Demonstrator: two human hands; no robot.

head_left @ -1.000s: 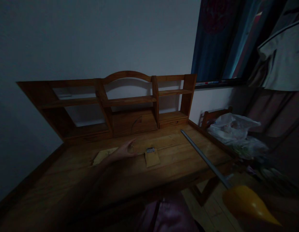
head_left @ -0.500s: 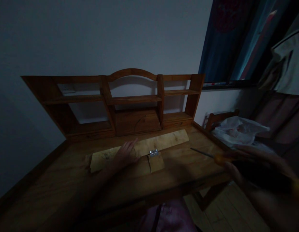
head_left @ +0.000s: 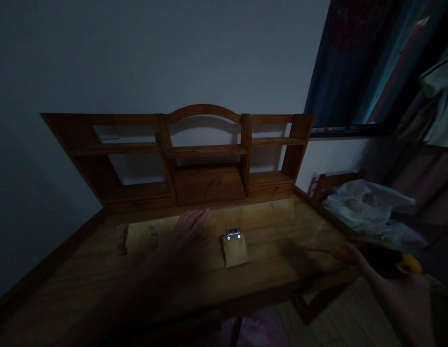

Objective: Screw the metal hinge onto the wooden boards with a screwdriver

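Observation:
A long pale wooden board (head_left: 260, 214) lies across the desk, blurred in this frame. My left hand (head_left: 190, 225) is laid over it with the fingers across its far edge, gripping it. In front of the board sits a small wooden block (head_left: 235, 251). A shiny metal hinge (head_left: 233, 234) with two bright screw heads is on the block's far end. To the right, above the desk's front edge, my right hand (head_left: 375, 270) is closed around a screwdriver (head_left: 381, 258) with a black and yellow handle. Its thin shaft points left, short of the block.
Behind the board rises a wooden shelf unit (head_left: 209, 152) against the wall. The desk (head_left: 274, 270) has a raised right edge. Beyond it, a plastic bag (head_left: 368, 200) lies by a wooden chair back (head_left: 328, 180). A dark curtain and hanging clothes are at the right.
The hinge's screw heads, earlier over the board, now show over the small block. The board has blurred and shifted. The screwdriver has moved lower and lies more level.

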